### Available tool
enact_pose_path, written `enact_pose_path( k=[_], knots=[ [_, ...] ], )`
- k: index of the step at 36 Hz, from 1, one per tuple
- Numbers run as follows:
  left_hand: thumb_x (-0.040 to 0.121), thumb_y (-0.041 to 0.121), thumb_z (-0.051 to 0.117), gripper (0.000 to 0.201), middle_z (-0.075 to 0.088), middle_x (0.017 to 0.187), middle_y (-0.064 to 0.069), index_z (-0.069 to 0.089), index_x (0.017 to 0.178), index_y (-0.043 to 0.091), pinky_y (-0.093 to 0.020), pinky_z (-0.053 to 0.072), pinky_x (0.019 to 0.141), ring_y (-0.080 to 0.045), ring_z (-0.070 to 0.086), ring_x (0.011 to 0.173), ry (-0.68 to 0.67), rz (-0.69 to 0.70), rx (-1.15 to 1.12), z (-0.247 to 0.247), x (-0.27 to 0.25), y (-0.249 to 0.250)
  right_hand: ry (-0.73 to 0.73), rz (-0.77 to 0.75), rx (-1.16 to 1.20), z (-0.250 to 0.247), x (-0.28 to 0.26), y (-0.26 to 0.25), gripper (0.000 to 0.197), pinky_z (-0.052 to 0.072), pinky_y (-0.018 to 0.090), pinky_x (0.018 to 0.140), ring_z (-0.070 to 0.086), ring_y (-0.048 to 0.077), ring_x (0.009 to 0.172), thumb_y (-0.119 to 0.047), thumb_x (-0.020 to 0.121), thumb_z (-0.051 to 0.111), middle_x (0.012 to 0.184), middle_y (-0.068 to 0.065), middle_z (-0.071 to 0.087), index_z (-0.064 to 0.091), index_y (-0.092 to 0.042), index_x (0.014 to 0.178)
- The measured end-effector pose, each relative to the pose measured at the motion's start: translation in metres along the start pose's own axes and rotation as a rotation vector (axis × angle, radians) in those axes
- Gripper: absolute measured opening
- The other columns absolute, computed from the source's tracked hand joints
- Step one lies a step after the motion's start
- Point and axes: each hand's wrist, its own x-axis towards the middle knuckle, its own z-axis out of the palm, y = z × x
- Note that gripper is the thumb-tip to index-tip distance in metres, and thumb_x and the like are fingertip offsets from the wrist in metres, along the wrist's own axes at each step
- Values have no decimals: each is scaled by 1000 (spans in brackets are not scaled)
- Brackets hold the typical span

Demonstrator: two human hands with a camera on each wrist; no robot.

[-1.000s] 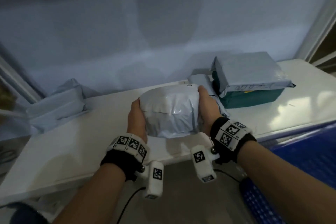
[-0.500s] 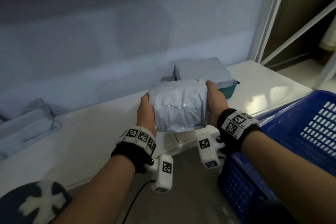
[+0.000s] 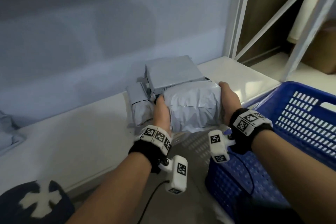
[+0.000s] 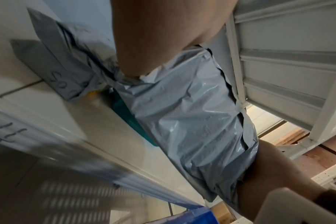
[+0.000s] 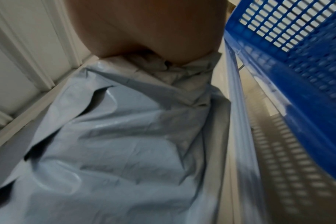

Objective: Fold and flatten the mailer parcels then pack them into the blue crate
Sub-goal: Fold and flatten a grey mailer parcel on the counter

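A bulging grey mailer parcel (image 3: 194, 107) is held between both hands, lifted just over the white table's front edge (image 3: 87, 152). My left hand (image 3: 161, 112) grips its left end and my right hand (image 3: 230, 100) grips its right end; the fingers are hidden behind and under it. In the left wrist view the crinkled parcel (image 4: 192, 121) runs from my left palm (image 4: 153, 37) to the right hand (image 4: 269, 174). The right wrist view shows the parcel (image 5: 125, 136) beside the blue crate (image 5: 297, 60). The blue crate (image 3: 300, 120) stands just right of my right wrist.
A boxy grey parcel (image 3: 172, 72) sits on a teal box behind the held one, with a smaller wrapped parcel (image 3: 139, 103) to its left. Another grey mailer (image 3: 7, 132) lies at the table's far left. A white shelf frame (image 3: 241, 23) rises at the back right.
Both hands have carried the parcel to the right, off the table's middle and towards the crate. The crate has come much further into view.
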Motion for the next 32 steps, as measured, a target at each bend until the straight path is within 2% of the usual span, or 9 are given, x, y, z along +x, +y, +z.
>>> enact_pose_path(
  k=[4, 8, 12, 18, 21, 25, 26, 29, 32],
  knots=[
    [75, 60, 55, 54, 69, 116, -4, 69, 114, 25, -45, 50, 97, -26, 65, 105, -41, -18, 50, 13, 12, -18, -16, 30, -9, -15, 9, 2, 42, 47, 36, 89, 60, 28, 92, -53, 81, 50, 94, 5, 66, 64, -15, 93],
    [89, 48, 47, 44, 73, 108, -4, 68, 116, 20, -43, 51, 97, -25, 66, 104, -57, -10, 41, 20, 16, -27, -52, 67, -8, -20, 27, 13, 45, 49, 40, 95, 62, 29, 94, -55, 78, 53, 99, 7, 69, 65, -16, 95],
    [86, 54, 47, 47, 73, 108, -2, 69, 114, 23, -46, 49, 99, -26, 65, 106, -9, -5, 61, 12, 39, -43, -56, 74, -49, -11, 41, 23, 39, 49, 38, 91, 61, 27, 91, -53, 83, 50, 94, 6, 67, 64, -17, 86],
    [86, 53, 49, 50, 69, 116, -4, 66, 120, 22, -48, 46, 102, -28, 63, 110, 66, -30, 28, 2, 65, -60, -74, 64, -111, 10, 67, 38, 64, 47, 47, 98, 62, 32, 98, -62, 67, 46, 105, 9, 69, 66, -13, 103],
    [91, 48, 46, 45, 69, 115, -5, 64, 122, 20, -45, 49, 99, -27, 64, 108, 88, -32, 27, -3, 69, -60, -88, 66, -145, 22, 76, 45, 59, 46, 44, 99, 59, 32, 101, -57, 80, 45, 110, 10, 65, 64, -10, 110],
    [95, 42, 45, 41, 70, 111, -6, 64, 121, 18, -33, 54, 84, -24, 65, 100, 129, -9, 8, -17, 83, -60, -122, 58, -173, 40, 87, 59, 51, 42, 37, 91, 55, 31, 103, -49, 91, 40, 115, 13, 60, 60, -8, 113],
    [94, 43, 45, 42, 69, 113, -5, 63, 123, 19, -32, 53, 85, -23, 64, 101, 149, 1, 11, -22, 88, -62, -125, 53, -176, 45, 88, 62, 51, 42, 37, 92, 55, 31, 104, -49, 91, 40, 116, 13, 60, 60, -9, 114],
    [94, 46, 46, 45, 66, 121, -3, 60, 128, 22, -39, 49, 99, -22, 62, 109, 195, 40, 28, -31, 98, -63, -139, 28, -183, 57, 93, 68, 51, 43, 38, 96, 56, 31, 107, -50, 90, 39, 122, 13, 61, 61, -10, 114],
    [93, 45, 47, 44, 65, 122, 0, 60, 129, 23, -40, 47, 102, -21, 60, 111, 241, 71, 32, -37, 108, -63, -142, 10, -172, 66, 100, 70, 52, 41, 32, 86, 57, 30, 104, -48, 91, 39, 119, 13, 63, 62, -7, 115]
  ],
)
